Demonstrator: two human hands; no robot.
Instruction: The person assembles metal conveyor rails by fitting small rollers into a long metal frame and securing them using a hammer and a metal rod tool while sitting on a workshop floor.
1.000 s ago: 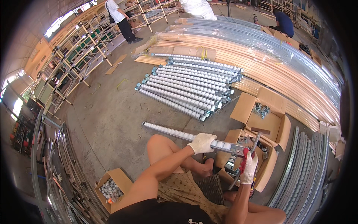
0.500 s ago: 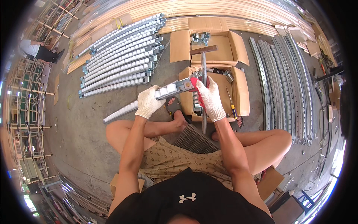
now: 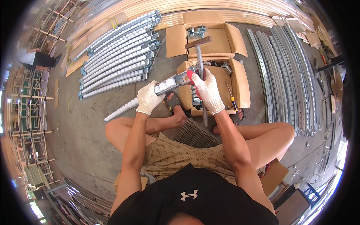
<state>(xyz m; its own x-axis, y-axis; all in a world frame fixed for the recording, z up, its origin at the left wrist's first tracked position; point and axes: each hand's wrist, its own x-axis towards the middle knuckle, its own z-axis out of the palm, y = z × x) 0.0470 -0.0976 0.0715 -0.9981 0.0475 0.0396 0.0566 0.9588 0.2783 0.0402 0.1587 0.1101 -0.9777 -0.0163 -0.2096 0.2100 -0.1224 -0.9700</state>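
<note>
My left hand, in a white knit glove, is closed round a roller track, a metal rail with white rollers. The track slants from the floor at the lower left up to my right hand. At its upper end sits a metal bracket. My right hand, in a white glove with red on the fingers, grips a hammer by its metal handle, head up. The red-coated thumb and fingers also touch the bracket end; how far they wrap round it is hidden.
Ahead, two open cardboard boxes hold metal brackets; a screwdriver leans in the nearer one. Several finished-looking roller tracks lie left, metal rails right. Long wrapped strips lie behind. A person is far left.
Everything shifts slightly up in the picture as the view tilts. Both hands keep hold of the track and hammer, with hardly any change between them.
</note>
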